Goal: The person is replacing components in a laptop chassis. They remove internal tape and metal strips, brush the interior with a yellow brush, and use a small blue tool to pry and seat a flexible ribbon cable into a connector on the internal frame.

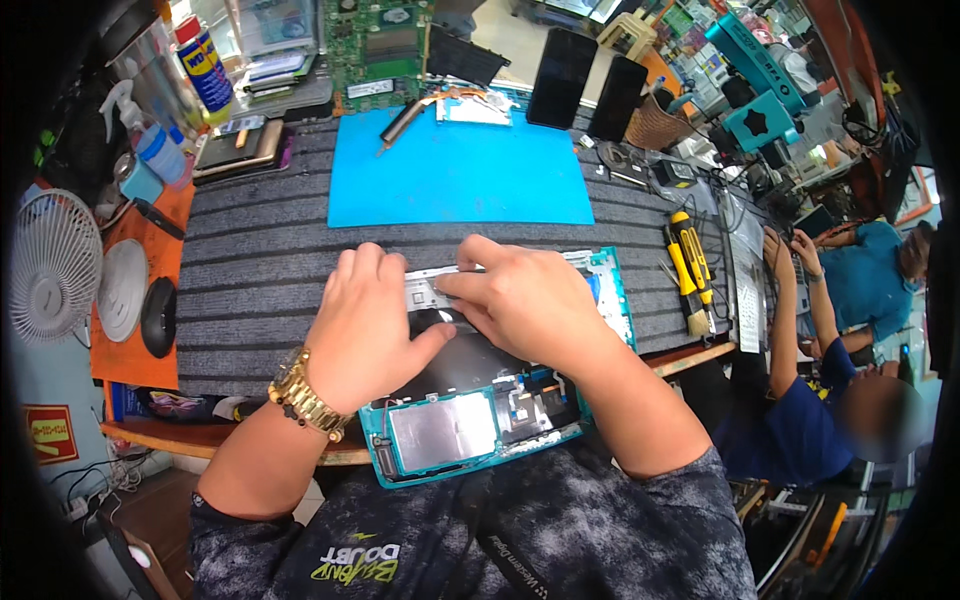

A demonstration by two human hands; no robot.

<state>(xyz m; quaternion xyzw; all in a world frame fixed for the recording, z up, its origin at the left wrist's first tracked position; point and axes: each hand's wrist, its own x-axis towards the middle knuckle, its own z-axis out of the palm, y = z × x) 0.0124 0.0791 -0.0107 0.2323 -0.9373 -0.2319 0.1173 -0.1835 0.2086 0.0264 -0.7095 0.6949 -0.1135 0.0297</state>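
An opened teal laptop case [375,450] lies across the table's near edge, tilted toward me. It has a silver touchpad-like plate [445,432], a dark flat middle and a silvery metal strip [422,295] along its far side. My left hand [362,315], with a gold watch at the wrist, grips the case's far left part; its fingers bend over the edge and the thumb stretches across the dark middle. My right hand [530,300] is closed over the metal strip, thumb and index finger pressed close together. Whatever those fingertips hold is hidden.
A blue mat [460,175] lies beyond the case, with a copper heat pipe [405,125] at its far edge. Yellow-black screwdrivers [690,260] and a brush [697,320] lie right. A white fan [55,265] and black mouse [159,317] stand left. Another person's hands [795,250] work at right.
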